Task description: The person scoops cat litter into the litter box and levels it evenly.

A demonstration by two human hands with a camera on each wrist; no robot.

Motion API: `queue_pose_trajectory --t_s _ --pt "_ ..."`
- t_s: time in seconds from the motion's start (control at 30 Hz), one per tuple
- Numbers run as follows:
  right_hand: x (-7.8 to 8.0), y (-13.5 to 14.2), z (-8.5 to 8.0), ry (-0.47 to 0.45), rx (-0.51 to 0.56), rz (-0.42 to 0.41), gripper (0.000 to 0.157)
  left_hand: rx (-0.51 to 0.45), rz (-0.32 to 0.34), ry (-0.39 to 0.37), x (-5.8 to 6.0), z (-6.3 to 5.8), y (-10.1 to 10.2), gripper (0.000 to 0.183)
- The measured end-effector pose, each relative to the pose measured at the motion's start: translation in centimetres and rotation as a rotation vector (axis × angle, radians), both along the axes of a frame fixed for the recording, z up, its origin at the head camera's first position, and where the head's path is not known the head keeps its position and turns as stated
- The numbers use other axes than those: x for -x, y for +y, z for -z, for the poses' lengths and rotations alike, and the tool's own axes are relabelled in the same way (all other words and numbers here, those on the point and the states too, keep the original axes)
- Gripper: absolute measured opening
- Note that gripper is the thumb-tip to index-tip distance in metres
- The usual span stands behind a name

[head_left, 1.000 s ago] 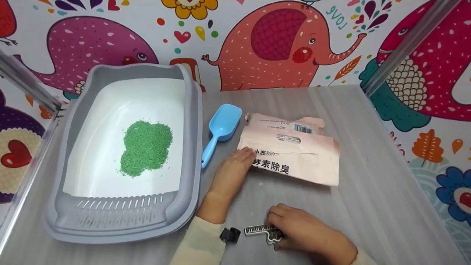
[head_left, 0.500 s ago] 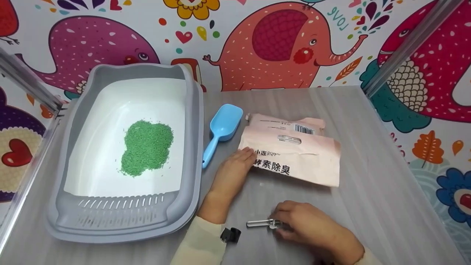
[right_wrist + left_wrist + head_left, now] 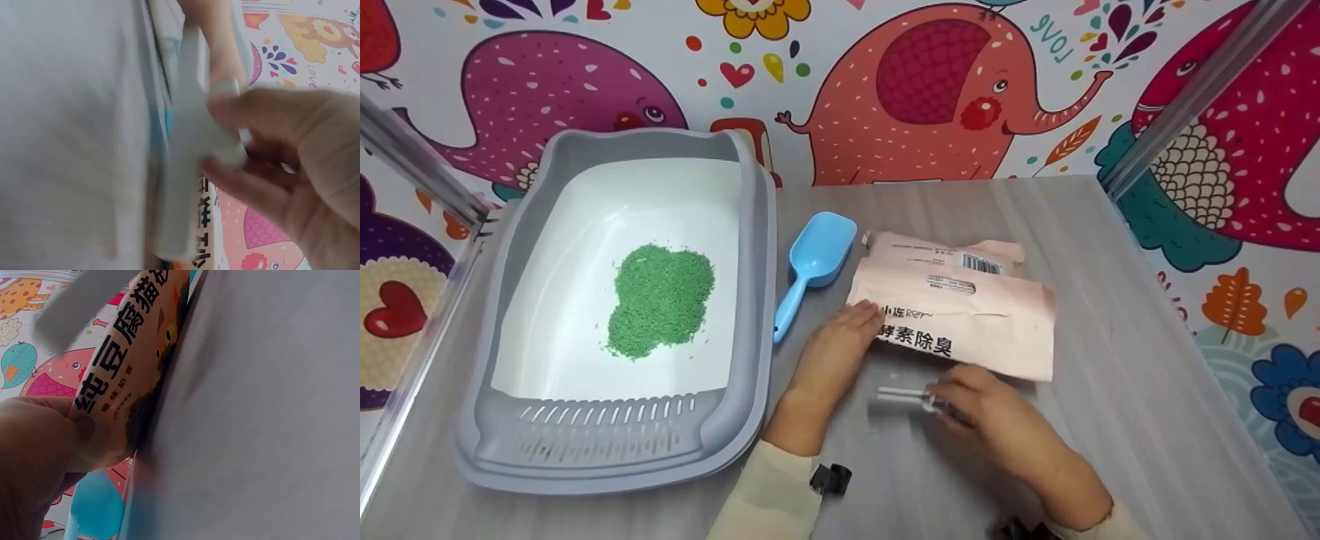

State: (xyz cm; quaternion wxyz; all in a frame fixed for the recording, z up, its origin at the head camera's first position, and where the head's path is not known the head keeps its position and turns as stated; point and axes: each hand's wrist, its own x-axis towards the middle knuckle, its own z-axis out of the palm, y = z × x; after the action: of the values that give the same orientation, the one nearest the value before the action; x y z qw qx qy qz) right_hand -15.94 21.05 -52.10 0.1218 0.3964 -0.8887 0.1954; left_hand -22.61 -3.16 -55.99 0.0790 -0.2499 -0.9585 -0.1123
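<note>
My left hand (image 3: 834,352) holds the left corner of a pale pink cat litter bag (image 3: 997,326), whose top is folded over toward me. In the left wrist view the thumb and fingers pinch the edge of this bag (image 3: 121,365). My right hand (image 3: 997,424) grips a bag clip (image 3: 901,394) close to the bag's near edge, its long bar pointing left. Blurred in the right wrist view, the clip (image 3: 183,152) shows a pale bar with its handle between thumb and fingers.
A grey and white litter box (image 3: 752,262) with a heap of green litter pellets (image 3: 660,300) stands on the left. Between box and bag lies a blue scoop (image 3: 819,247). The patterned wall (image 3: 922,90) closes off the back of the grey table (image 3: 1117,420).
The clip has turned from its flat, piano-key face to edge-on. My right hand has carried it away from me toward the bag. The left hand stays on the bag's corner.
</note>
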Motion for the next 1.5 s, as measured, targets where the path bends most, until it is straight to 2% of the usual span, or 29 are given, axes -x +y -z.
queue_pose_trajectory --t_s 0.17,0.33,0.63,0.83,1.03,1.23,1.5 --pt "0.2 -0.2 -0.1 0.175 0.041 0.145 0.043 -0.002 -0.001 0.005 0.0 0.1 0.0 0.045" --pt "0.3 -0.4 0.0 0.247 0.026 0.224 0.043 0.0 -0.003 -0.006 0.1 0.1 0.1 0.043" --pt "0.9 -0.5 0.8 0.299 -0.01 0.256 0.045 0.028 0.01 0.025 0.1 0.0 0.1 0.043" --pt "1.4 -1.0 1.3 0.347 -0.048 0.252 0.038 0.029 0.009 0.045 0.1 0.2 0.0 0.044" --pt "2.1 -1.2 2.0 0.337 -0.072 0.251 0.033 0.024 0.004 0.06 0.0 0.3 0.1 0.042" --pt "2.3 -1.1 2.6 0.285 -0.07 0.269 0.033 0.022 0.005 0.07 0.0 0.3 0.1 0.04" --pt "2.5 -1.2 2.7 0.214 -0.047 0.275 0.024 0.015 0.014 0.069 0.0 0.3 0.1 0.039"
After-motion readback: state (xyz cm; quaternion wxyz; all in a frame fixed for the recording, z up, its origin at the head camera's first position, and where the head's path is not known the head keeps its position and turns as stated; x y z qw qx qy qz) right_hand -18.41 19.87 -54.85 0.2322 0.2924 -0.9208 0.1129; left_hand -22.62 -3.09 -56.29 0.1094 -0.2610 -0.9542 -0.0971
